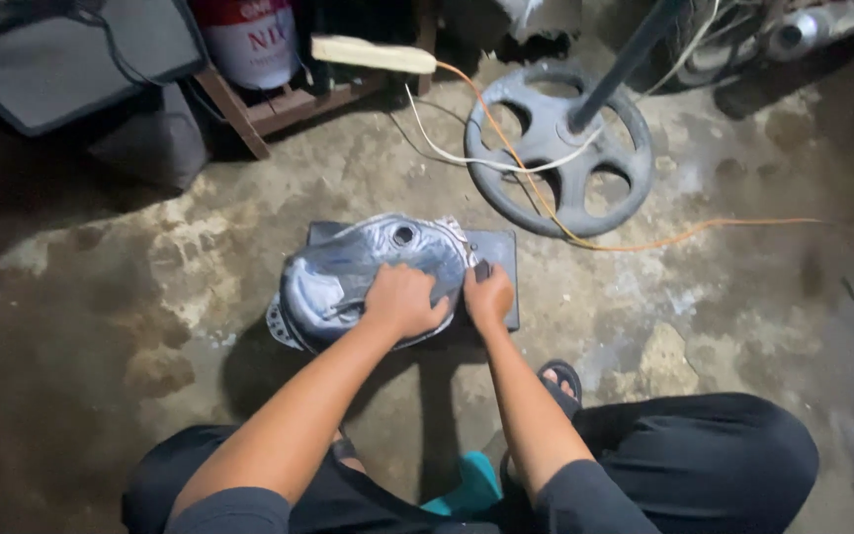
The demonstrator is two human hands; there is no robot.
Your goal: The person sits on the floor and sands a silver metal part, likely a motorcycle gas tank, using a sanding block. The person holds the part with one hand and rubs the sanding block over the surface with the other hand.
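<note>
Resting on a dark flat board (498, 259) on the floor, a rounded grey metal tank (348, 277) with a small round filler hole (403, 235) near its top lies under both hands. The left hand (404, 302) presses flat on the tank's shell at about five o'clock from the filler hole, fingers curled lightly over the curve, holding nothing that shows. The right hand (489, 296) sits just at three o'clock of the left, at the tank's edge, fingers bent around a small dark object (482, 269); what it is cannot be told. The tank's body stretches toward nine o'clock from both hands, touching the left palm.

The floor (150, 297) is rough, stained concrete with pale worn patches. At one o'clock from the tank stands a round spoked base (557, 148) with a dark pole rising from it, crossed by a white cable (447, 148) and an orange cable (743, 225). At eleven o'clock a white and red bucket (249, 40) sits on a wooden frame (279, 107). A sandalled foot (560, 384) shows at five o'clock.
</note>
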